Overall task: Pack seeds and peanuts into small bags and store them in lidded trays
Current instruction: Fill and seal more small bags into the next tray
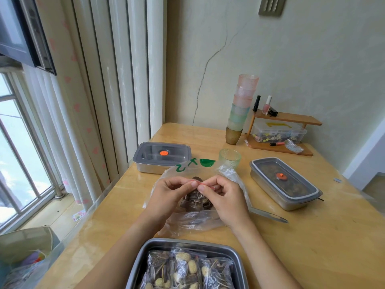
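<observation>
Both hands are raised over the middle of the wooden table. My left hand (170,191) and my right hand (224,196) pinch the red-strip top of a small clear bag (196,200) that holds dark striped seeds. Under it lies a large crumpled clear plastic bag (193,221) with green print. Nearest me sits an open metal tray (145,253) holding several small filled bags of seeds and peanuts (187,270). Two lidded metal trays stand farther back: one at the left (161,156), one at the right (284,184) with dark contents.
A green cup (229,158) stands behind the big bag. A tall stack of coloured cups (241,109) and a wooden shelf (287,118) with bottles and a clear box are at the back wall. A metal utensil (268,214) lies right of my hands. Window and curtains at left.
</observation>
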